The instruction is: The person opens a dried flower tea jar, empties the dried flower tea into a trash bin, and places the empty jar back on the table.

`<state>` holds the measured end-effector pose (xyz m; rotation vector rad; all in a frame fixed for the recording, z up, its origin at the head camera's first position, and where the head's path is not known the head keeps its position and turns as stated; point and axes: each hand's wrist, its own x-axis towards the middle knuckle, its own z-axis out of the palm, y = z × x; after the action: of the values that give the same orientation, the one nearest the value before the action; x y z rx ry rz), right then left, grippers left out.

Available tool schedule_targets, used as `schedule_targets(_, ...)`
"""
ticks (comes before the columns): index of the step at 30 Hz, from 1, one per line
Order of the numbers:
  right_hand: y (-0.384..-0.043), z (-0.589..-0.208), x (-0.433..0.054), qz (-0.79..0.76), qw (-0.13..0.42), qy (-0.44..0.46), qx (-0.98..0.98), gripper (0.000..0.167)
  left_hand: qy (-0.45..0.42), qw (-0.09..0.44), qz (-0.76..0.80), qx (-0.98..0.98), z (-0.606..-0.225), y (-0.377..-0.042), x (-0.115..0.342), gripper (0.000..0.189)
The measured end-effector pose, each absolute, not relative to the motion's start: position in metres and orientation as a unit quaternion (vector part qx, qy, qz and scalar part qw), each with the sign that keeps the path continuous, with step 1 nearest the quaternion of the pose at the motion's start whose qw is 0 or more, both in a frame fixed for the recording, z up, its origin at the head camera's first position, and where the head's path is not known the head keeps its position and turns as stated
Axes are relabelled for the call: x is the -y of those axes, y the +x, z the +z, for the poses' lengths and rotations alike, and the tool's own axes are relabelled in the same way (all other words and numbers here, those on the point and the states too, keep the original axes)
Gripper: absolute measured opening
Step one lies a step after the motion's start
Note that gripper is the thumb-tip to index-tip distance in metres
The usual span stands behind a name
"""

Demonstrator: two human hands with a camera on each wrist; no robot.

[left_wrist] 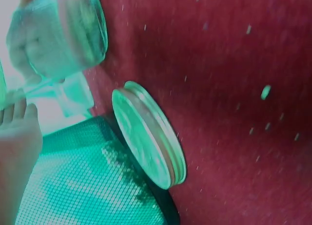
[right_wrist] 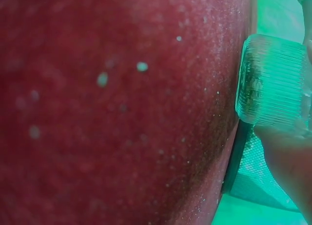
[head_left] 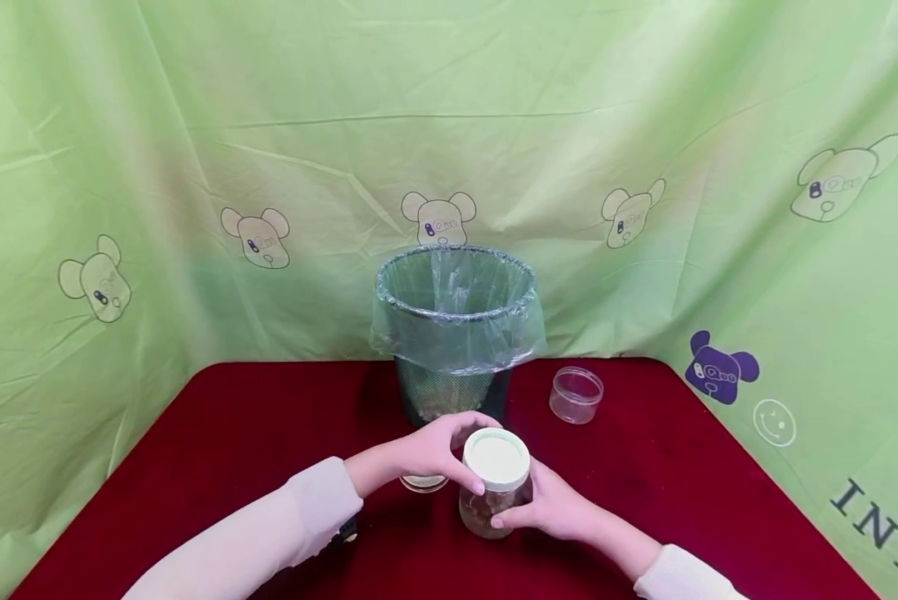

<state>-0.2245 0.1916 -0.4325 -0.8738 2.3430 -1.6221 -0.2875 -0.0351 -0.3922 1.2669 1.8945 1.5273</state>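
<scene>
A clear jar [head_left: 486, 504] with a pale, whitish lid [head_left: 496, 457] stands upright in front of the bin. My left hand [head_left: 443, 450] holds the lid, with the thumb on the near side and fingers round the far side. Lower down, my right hand [head_left: 550, 500] grips the jar's body from the right. Something brownish shows through the wall, too unclear to name. In the right wrist view the ribbed jar [right_wrist: 273, 81] appears sideways. A low, round, flat container [left_wrist: 148, 135] lies by the bin, partly hidden under my left wrist in the head view.
Behind the hands stands a dark mesh bin [head_left: 449, 392] lined with a clear plastic bag [head_left: 456, 342]. A clear open tub [head_left: 575, 400] sits to its right. Small pale crumbs [left_wrist: 265, 92] are scattered over the dark red tablecloth [head_left: 269, 417]. Green printed curtains [head_left: 329, 100] enclose the table.
</scene>
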Motion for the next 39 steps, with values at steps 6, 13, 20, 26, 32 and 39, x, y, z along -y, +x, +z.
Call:
schedule_targets(6,-0.225,-0.433,-0.191,-0.549,0.084,-0.293,-0.778,0.081,0.454,0.220,0.538,-0.676,-0.390,-0.291,0.035,0.068)
schedule_targets(13,-0.226,-0.434,-0.192,-0.549,0.078,-0.300,-0.776,0.079,0.414,0.198,0.564,-0.687,-0.394,-0.280,0.033,0.066)
schedule_targets(20,-0.226,-0.433,-0.192,-0.550,0.076,-0.299,-0.776,0.078,0.360,0.113,0.548,-0.746,-0.398,-0.262,0.031,0.068)
schedule_targets(26,-0.227,-0.434,-0.192,-0.549,0.069,-0.301,-0.777,0.076,0.311,0.050,0.557,-0.769,-0.403,-0.248,0.026,0.071)
schedule_targets(32,-0.226,-0.435,-0.190,-0.559,0.075,-0.304,-0.768,0.076,0.268,-0.016,0.536,-0.800,-0.406,-0.234,0.020,0.074)
schedule_targets(39,-0.226,-0.435,-0.189,-0.565,0.084,-0.302,-0.763,0.075,0.240,-0.040,0.527,-0.814,-0.406,-0.225,0.015,0.074)
